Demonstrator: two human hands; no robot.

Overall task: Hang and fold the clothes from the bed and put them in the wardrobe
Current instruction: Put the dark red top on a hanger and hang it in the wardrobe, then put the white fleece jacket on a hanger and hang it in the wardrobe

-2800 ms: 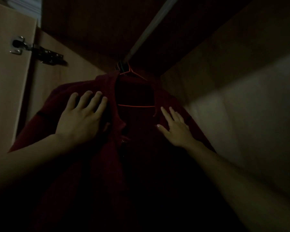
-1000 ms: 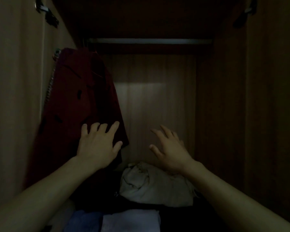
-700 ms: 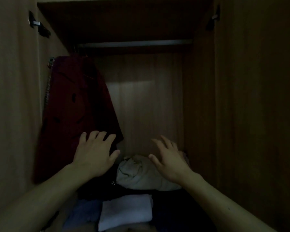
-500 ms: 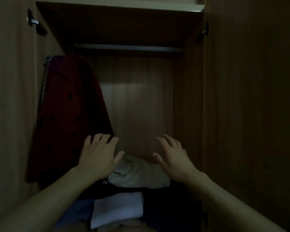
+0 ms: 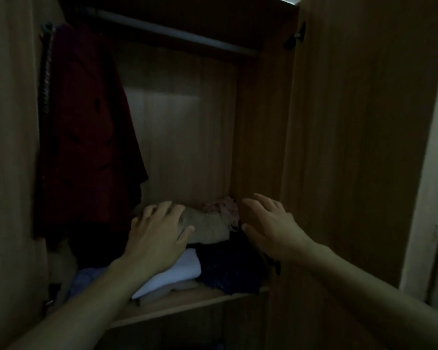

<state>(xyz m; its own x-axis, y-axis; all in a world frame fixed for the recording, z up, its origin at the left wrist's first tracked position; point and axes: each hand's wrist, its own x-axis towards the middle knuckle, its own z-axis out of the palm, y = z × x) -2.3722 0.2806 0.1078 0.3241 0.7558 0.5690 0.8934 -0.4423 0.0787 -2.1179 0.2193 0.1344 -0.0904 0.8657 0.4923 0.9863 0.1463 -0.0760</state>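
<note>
Both hands, left [image 5: 159,238] and right [image 5: 271,228], are held wide and empty over the folded clothes [image 5: 208,223] on the shelf [image 5: 187,303], the coat [image 5: 86,127] hung up-left, seemingly for tidying.

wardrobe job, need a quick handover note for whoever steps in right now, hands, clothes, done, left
Left hand: open, empty, fingers spread in front of the beige bundle; contact unclear.
Right hand: open, empty, raised by the wardrobe's right wall.
Red coat: hanging at the left end of the rail. That part looks done.
Shelf: folded white piece, dark piece, beige bundle and a pinkish item behind it.
Left: the bed is out of view, so remaining clothes cannot be told. Nothing is in hand; check the bed next.
</note>
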